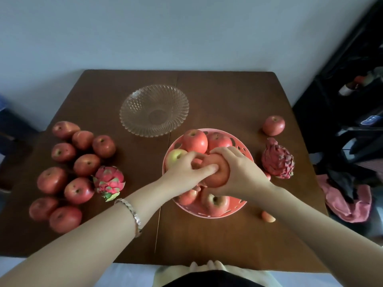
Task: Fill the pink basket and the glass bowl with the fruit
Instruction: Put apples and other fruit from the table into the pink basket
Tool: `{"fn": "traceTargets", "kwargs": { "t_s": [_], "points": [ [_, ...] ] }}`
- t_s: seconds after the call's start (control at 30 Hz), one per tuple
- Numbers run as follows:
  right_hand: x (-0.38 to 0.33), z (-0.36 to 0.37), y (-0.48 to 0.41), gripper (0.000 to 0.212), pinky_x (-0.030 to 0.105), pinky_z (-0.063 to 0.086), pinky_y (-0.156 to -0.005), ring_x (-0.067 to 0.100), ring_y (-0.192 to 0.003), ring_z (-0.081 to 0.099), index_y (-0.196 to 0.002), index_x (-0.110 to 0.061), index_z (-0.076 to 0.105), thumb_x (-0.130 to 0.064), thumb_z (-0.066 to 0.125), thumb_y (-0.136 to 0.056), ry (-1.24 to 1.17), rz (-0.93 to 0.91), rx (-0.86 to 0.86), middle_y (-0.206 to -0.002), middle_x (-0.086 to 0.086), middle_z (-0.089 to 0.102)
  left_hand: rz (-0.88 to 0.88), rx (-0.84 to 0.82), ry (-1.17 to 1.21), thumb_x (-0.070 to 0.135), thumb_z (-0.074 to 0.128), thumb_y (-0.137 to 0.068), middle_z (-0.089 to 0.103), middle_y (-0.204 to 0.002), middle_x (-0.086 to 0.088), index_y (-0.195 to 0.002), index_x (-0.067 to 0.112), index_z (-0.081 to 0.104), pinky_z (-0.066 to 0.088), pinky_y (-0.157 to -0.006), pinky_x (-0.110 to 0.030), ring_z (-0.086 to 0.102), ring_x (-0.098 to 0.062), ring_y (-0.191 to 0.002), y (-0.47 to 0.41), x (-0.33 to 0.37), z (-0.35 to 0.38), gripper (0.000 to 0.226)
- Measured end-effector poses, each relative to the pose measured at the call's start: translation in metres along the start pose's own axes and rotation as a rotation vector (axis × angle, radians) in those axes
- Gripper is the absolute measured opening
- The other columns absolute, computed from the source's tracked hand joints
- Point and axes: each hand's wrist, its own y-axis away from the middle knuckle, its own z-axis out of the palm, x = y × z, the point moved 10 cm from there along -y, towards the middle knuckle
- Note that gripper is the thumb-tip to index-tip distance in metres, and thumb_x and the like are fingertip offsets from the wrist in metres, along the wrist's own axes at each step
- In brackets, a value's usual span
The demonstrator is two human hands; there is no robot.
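Note:
The pink basket [242,205] sits right of the table's middle with several red apples in it. Both hands are over the basket on one red apple [217,176]: my right hand [240,168] wraps its right side, my left hand [186,168] presses its left side with thumb and fingers. The glass bowl [154,110] stands empty behind and left of the basket. Several red apples [78,190] lie grouped at the table's left, with a bright pink dragon fruit [108,183] beside them. A darker dragon fruit [277,159] and a lone apple [273,125] lie right of the basket.
A small red fruit [268,216] lies on the brown table [217,94] near the basket's front right. Dark bags and pink cloth [348,201] crowd the floor at the right. A wall stands behind the table.

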Motion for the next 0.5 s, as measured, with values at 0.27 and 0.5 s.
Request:
{"fn": "traceTargets", "kwargs": {
  "t_s": [0.27, 0.5],
  "points": [
    [0.095, -0.019, -0.009, 0.087, 0.033, 0.048, -0.084, 0.023, -0.111, 0.045, -0.132, -0.022, 0.035, -0.034, 0.077, -0.056, 0.231, 0.243, -0.015, -0.123, -0.002, 0.038, -0.059, 0.029, -0.07, 0.02, 0.06, -0.085, 0.059, -0.081, 0.014, -0.101, 0.02, 0.061, 0.042, -0.068, -0.015, 0.058, -0.004, -0.075, -0.029, -0.02, 0.016, 0.016],
    [0.063, 0.011, -0.018, 0.078, 0.034, 0.041, -0.08, 0.029, -0.109, 0.044, -0.126, -0.015, 0.035, -0.044, 0.073, -0.064, 0.801, 0.003, -0.287, -0.12, 0.005, 0.05, -0.032, 0.005, -0.129, 0.018, 0.057, -0.087, 0.056, -0.083, 0.019, -0.102, 0.021, 0.06, 0.042, -0.086, -0.024, 0.057, -0.011, -0.089, -0.033, -0.023, 0.024, 0.016]
  ]
}}
